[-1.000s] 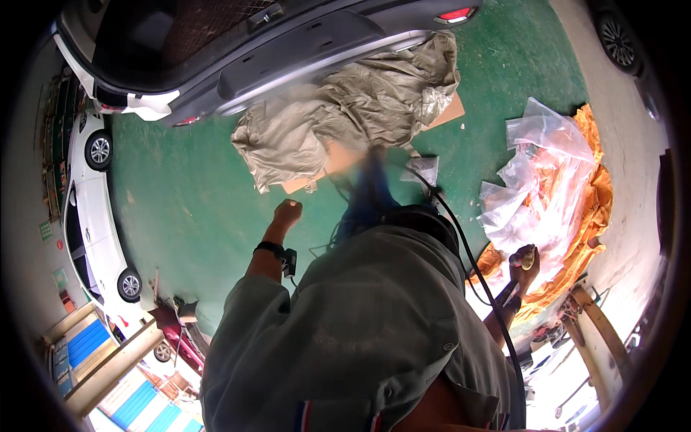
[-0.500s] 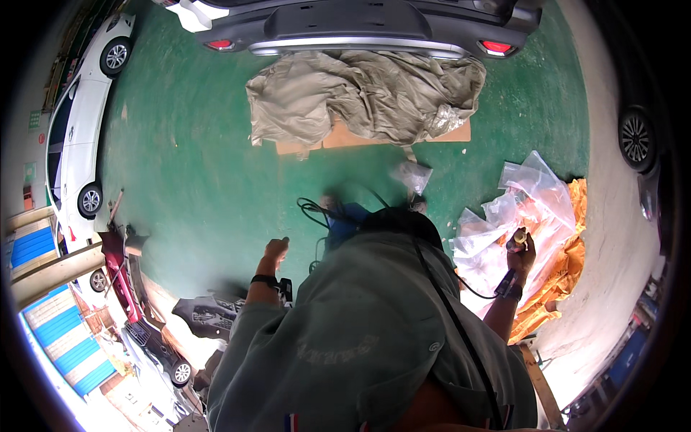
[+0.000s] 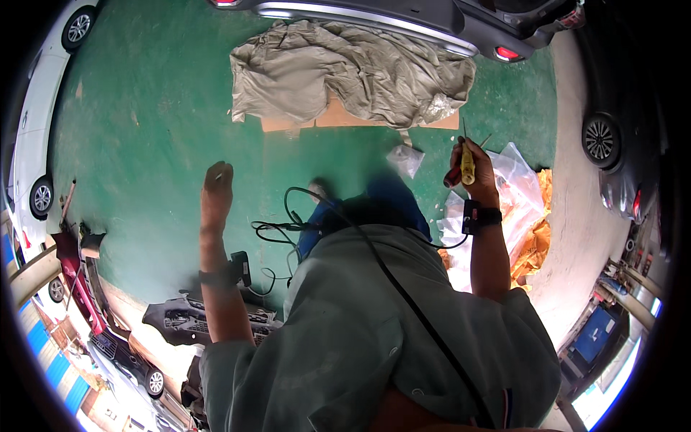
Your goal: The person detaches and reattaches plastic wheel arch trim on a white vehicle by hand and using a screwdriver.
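Two screwdrivers, one with a yellow handle (image 3: pixel 468 167) and one with a dark red handle (image 3: pixel 452 177), are gripped in my right hand (image 3: pixel 481 173). Their thin shafts point forward and apart. My left hand (image 3: pixel 217 191) is curled closed over the green floor; a small pale spot shows at its fingers, too small to name. Each wrist wears a dark strap with a small black box, and a black cable (image 3: pixel 374 252) crosses my body.
A crumpled grey-beige cover (image 3: pixel 353 72) lies on cardboard (image 3: pixel 349 115) behind a dark car's bumper (image 3: pixel 374 18). Clear plastic sheeting (image 3: pixel 507 187) and orange wrapping (image 3: pixel 534 248) are at the right. A loose bumper (image 3: pixel 180 317) lies left; a white car (image 3: pixel 36 122) stands beyond.
Both my arms have stretched forward, the left hand also moving out to the left. The screwdrivers have risen with my right hand, and their shafts now show. The view has turned and shifted.
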Demonstrator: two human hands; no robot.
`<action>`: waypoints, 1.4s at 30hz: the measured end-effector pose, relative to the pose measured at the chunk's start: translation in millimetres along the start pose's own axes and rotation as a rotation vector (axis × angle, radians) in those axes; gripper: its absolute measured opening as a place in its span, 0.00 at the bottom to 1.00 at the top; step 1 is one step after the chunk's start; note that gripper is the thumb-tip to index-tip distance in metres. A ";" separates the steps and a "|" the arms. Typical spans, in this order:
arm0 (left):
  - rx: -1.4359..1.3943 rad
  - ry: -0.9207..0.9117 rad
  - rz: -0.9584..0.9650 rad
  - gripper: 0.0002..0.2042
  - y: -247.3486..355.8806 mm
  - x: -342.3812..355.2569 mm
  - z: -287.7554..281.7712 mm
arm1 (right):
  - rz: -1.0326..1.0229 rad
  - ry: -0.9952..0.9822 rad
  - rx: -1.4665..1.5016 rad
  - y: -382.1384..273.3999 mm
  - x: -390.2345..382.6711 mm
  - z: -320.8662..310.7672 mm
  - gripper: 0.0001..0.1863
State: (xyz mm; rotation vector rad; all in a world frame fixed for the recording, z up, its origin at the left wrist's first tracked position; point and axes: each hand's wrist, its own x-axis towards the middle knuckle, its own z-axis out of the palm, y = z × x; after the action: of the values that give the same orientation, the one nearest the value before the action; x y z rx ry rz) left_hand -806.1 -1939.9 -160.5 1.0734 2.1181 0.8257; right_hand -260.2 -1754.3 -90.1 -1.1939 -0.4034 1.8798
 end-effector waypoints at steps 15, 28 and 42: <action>-0.473 -0.570 0.065 0.12 5.3 310.0 -30.1 | 0.497 -0.399 -0.251 252.4 313.8 484.0 0.13; -1.511 -0.530 -0.838 0.14 -275.8 713.1 87.9 | 0.302 -0.170 -0.794 485.0 906.0 503.8 0.13; -1.183 -0.425 -0.642 0.13 -550.7 1068.9 284.8 | -0.251 0.295 -1.834 726.9 1468.8 385.1 0.42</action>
State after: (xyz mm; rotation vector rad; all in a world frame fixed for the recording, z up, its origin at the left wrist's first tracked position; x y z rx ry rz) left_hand -1357.9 -1228.4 -1006.9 -0.0758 1.1113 1.1180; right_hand -1210.2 -952.1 -1225.1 -2.2197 -2.1865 0.6744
